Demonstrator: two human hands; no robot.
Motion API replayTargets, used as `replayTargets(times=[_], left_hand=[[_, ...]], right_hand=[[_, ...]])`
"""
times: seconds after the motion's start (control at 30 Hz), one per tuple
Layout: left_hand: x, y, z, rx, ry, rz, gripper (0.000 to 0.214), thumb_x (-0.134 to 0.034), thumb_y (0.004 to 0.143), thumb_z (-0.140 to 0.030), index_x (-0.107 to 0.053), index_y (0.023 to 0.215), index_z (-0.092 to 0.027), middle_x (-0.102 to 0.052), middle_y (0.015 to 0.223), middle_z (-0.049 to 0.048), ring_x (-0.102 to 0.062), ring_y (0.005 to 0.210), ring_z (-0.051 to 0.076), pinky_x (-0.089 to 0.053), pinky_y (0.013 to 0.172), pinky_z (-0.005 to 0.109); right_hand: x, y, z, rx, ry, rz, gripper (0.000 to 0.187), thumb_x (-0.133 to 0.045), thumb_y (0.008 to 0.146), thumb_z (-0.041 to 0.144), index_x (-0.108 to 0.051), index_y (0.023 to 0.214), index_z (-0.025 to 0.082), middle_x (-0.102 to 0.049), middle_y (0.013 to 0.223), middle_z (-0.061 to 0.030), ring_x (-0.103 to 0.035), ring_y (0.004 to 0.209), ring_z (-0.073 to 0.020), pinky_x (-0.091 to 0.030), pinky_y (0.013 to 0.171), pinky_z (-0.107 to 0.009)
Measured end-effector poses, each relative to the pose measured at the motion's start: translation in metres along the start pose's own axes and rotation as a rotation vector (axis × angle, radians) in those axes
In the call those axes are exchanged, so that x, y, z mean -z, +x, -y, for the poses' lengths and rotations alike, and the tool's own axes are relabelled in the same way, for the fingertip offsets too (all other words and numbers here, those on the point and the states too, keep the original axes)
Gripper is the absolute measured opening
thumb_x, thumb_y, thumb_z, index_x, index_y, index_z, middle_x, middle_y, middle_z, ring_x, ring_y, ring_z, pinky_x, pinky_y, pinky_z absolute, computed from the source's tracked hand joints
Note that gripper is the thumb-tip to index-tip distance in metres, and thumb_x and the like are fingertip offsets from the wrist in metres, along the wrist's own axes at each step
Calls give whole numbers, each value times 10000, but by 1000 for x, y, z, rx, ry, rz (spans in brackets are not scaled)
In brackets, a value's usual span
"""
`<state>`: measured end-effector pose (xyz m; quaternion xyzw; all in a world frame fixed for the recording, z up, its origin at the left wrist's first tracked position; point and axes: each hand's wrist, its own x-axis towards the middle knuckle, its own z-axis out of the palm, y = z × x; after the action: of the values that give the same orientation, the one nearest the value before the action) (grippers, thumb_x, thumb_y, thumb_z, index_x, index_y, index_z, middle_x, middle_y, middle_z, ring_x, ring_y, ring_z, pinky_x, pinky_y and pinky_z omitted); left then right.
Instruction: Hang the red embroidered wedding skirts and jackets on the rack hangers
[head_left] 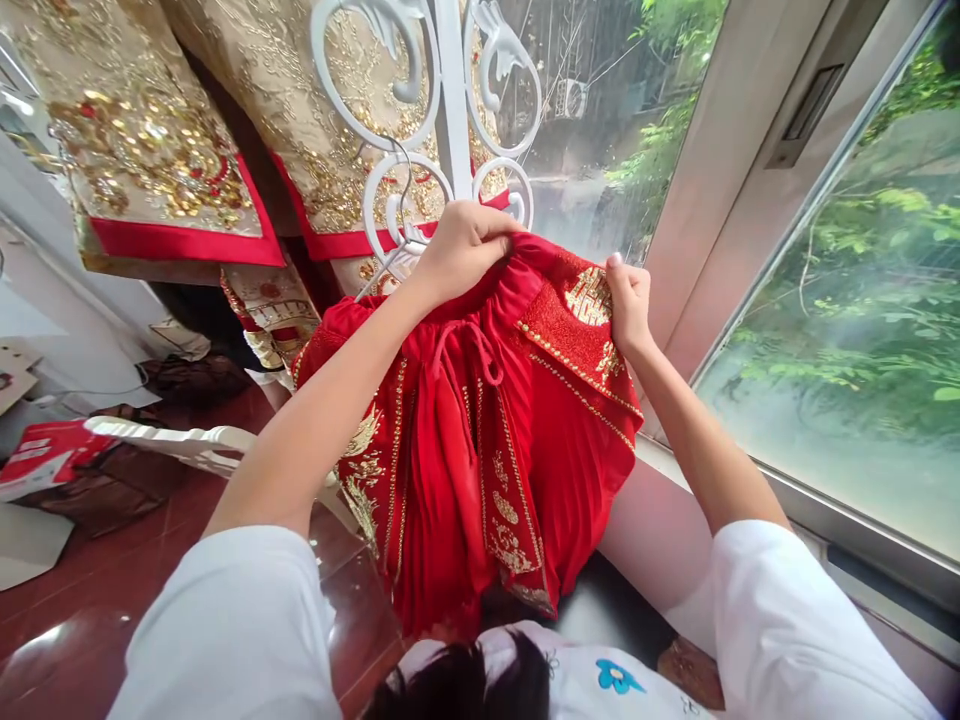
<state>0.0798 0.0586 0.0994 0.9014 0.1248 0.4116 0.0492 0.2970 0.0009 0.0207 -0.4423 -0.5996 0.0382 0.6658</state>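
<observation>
A red pleated skirt (450, 450) with gold embroidery, beaded edges and a tie bow at its gathered waist hangs in front of me. My left hand (465, 250) pinches the top of its waistband, with thumb and fingers closed on the cloth. Further right, my right hand (630, 305) grips the edge of an embroidered panel and holds it out toward the window. Behind the waistband, on the left side, a metal hanger (405, 190) shows its hook; how the skirt is fixed to it is hidden by my left hand and arm.
A white scrolled metal rack (454, 100) stands just behind the skirt. Gold sequined garments (161, 150) with red hems hang at the left. Close on the right is a sliding window (840, 330). A white carved chair back (180, 445) and a red bag (52, 450) are lower left.
</observation>
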Motion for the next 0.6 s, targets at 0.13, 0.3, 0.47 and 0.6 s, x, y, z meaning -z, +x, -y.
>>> replayTargets(times=[0.13, 0.3, 0.47, 0.6], left_hand=[[6, -12, -3, -90, 32, 146, 214, -532, 776, -208, -701, 905, -175, -696, 848, 32, -641, 851, 180, -482, 830, 354], [34, -45, -11, -147, 322, 75, 239, -539, 797, -224, -685, 986, -246, -697, 1006, 1, -622, 984, 180, -400, 996, 419], [67, -110, -17, 68, 569, -509, 219, -507, 845, -207, -695, 946, -159, -705, 955, 56, -632, 912, 173, -473, 874, 329], [82, -165, 1, 392, 661, -433, 321, -518, 846, -304, -656, 1087, -143, -692, 999, 91, -628, 910, 208, -471, 889, 364]], right_hand=[[9, -8, -11, -286, 199, 238, 580, -421, 769, 736, -617, 709, 193, -518, 558, -16, -535, 580, -137, -419, 538, -264], [34, -19, -26, -586, 415, 455, 389, -719, 612, 532, -654, 814, 206, -641, 665, -17, -593, 631, -159, -496, 581, -282], [22, -41, -30, -582, 391, 298, 344, -713, 583, 542, -591, 646, 226, -630, 633, -12, -559, 571, -141, -499, 549, -271], [4, -48, -37, -515, 242, 384, 409, -732, 526, 577, -579, 639, 215, -656, 692, -48, -585, 698, -200, -523, 648, -328]])
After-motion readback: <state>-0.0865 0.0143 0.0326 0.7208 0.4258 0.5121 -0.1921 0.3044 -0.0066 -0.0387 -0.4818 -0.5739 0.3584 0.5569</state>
